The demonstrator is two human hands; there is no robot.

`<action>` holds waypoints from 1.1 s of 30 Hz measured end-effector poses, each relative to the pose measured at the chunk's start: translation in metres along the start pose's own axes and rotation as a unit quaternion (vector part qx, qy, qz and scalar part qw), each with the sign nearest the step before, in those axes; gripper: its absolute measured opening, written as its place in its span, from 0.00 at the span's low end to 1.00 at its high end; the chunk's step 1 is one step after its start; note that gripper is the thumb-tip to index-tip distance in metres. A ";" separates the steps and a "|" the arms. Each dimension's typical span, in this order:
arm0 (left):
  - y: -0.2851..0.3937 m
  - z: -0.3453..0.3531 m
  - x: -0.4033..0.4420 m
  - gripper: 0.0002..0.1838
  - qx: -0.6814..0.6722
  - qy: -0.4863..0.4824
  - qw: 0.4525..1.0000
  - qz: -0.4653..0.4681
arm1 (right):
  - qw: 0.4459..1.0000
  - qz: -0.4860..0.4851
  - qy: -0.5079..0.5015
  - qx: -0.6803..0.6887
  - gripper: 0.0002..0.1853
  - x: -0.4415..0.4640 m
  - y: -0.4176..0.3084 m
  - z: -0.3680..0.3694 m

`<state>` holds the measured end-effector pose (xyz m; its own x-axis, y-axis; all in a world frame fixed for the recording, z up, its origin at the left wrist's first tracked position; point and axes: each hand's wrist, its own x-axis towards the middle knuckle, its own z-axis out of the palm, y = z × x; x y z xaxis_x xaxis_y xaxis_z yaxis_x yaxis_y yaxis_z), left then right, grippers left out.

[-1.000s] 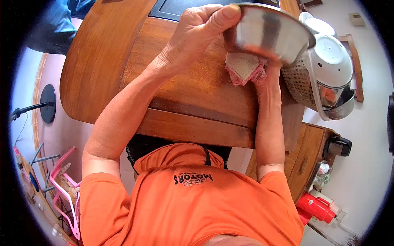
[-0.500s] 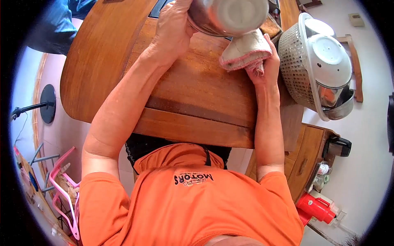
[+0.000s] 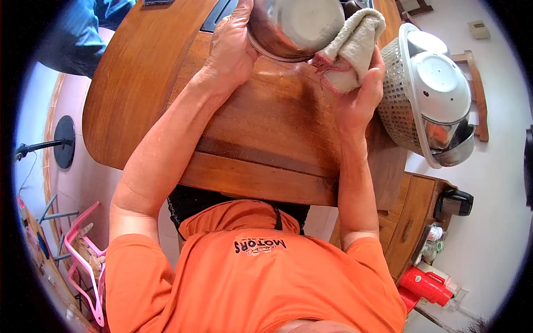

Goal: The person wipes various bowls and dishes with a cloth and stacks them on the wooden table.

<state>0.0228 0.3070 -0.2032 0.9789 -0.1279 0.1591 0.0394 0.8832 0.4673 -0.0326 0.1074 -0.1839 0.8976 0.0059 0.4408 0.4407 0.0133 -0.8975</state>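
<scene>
At the top of the head view is a shiny metal bowl (image 3: 297, 28), its base facing me and its upper part cut off by the frame. My left hand (image 3: 232, 53) grips the bowl's left side by the rim. A pale cloth (image 3: 355, 50) with a pink edge is bunched in my right hand (image 3: 363, 91). Part of the cloth touches the bowl's lower right side. Both hands are above the wooden table (image 3: 266, 122).
A pale perforated basket (image 3: 397, 89) at the table's right holds white and metal bowls (image 3: 441, 77). A person's jeans-clad leg (image 3: 72, 36) shows at upper left. Lower right are a wooden cabinet (image 3: 408, 222) and a red thermos (image 3: 425, 286). Pink hangers (image 3: 75, 244) are at lower left.
The bowl has shifted slightly left and tilted. My right hand has turned, and the cloth has moved from hanging below the bowl up to its right side.
</scene>
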 end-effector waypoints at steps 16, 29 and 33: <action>0.001 0.004 -0.004 0.27 -0.082 -0.056 0.989 -0.112 | 0.949 -0.149 0.006 -0.276 0.28 0.003 0.009 -0.002; 0.000 -0.005 -0.005 0.26 0.019 -0.033 0.986 -0.160 | 0.994 0.055 0.035 -0.091 0.31 0.012 -0.026 0.009; -0.007 -0.013 -0.004 0.28 0.024 -0.036 0.984 -0.171 | 0.974 -0.020 -0.009 -0.227 0.32 0.012 -0.024 0.013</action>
<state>0.0212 0.3071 -0.2188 0.8929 -0.4478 0.0456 0.3538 0.7609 0.5439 -0.0324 0.1198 -0.1571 0.8808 0.0331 0.4723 0.4394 -0.4286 -0.7894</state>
